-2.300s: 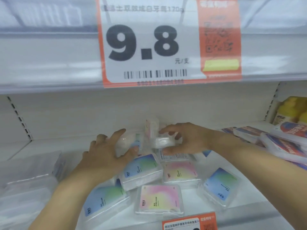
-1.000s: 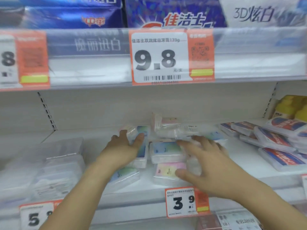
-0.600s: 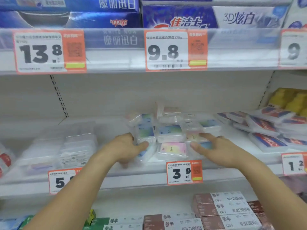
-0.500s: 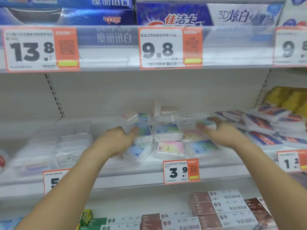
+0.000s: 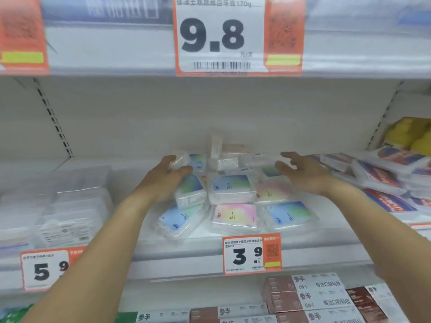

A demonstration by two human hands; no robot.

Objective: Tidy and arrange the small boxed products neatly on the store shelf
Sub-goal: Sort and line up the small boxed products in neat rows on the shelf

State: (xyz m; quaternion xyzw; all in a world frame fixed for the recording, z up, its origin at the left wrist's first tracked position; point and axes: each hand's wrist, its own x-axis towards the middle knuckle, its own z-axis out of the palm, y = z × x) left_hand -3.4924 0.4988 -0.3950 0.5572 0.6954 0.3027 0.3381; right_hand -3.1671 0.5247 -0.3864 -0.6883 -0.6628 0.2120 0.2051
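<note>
White metal shelving (image 5: pixel 210 252) fills the view, and the small boxed products (image 5: pixel 231 190) are gathered in a loose cluster at the middle of one shelf, behind a 3.9 price tag (image 5: pixel 251 254). They are flat, rounded-corner packs in clear glossy plastic with pastel gradient cards; some lie flat, others are tilted or stood on edge at the back. The left hand (image 5: pixel 163 180) is extended with the forearm rising from below, its grip curled around a clear pack (image 5: pixel 179 160) at the cluster's left rear. The right hand (image 5: pixel 303 173) is held palm inward at the cluster's right, its grip released, fingers spread; contact cannot be told. Red-and-blue flat packs (image 5: pixel 382 173) are stacked to the right, translucent cases (image 5: pixel 70 213) to the left, brown cartons (image 5: pixel 310 297) below.
</note>
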